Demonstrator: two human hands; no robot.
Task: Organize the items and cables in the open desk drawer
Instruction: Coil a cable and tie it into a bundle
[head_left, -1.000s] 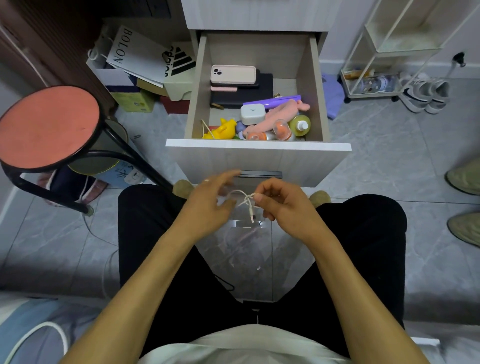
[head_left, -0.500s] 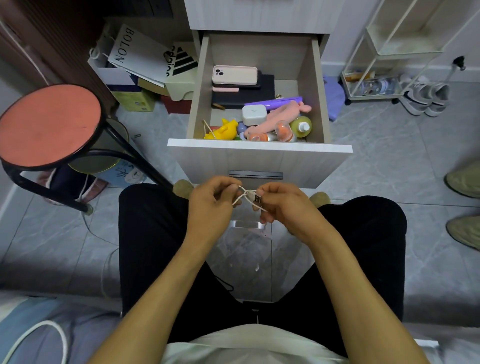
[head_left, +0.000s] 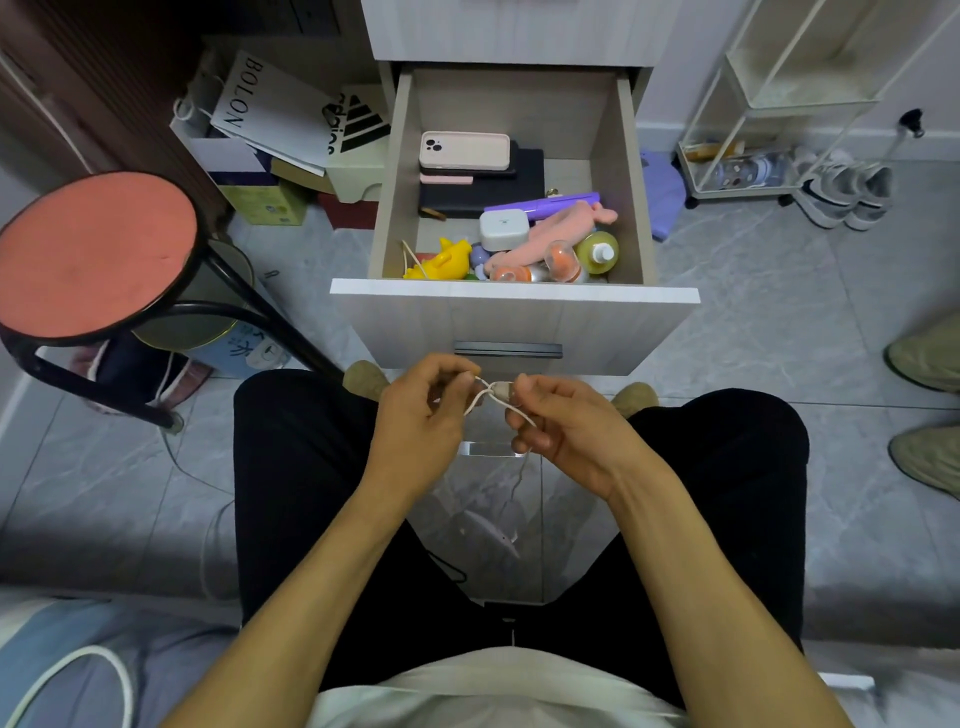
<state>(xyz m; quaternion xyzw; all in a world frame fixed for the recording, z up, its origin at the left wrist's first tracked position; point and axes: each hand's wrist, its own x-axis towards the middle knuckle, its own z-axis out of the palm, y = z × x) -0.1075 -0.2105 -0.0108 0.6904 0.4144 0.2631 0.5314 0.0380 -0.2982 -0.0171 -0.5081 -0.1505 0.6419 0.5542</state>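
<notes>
Here, left hand (head_left: 423, 415) and right hand (head_left: 563, 423), each grip pinching thin white cable (head_left: 480, 397); boxy wood-grain drawer (head_left: 514, 306) behind

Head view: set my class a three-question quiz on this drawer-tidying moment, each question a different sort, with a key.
1. True or false: the phone lies at the front of the drawer.
2. Which hands hold the cable? A left only; B right only; C both.
3. Fill in: the toy in the drawer's front left corner is ____ in colour.

Key: 1 false; 2 C, left hand and right hand; 3 yellow.
</notes>
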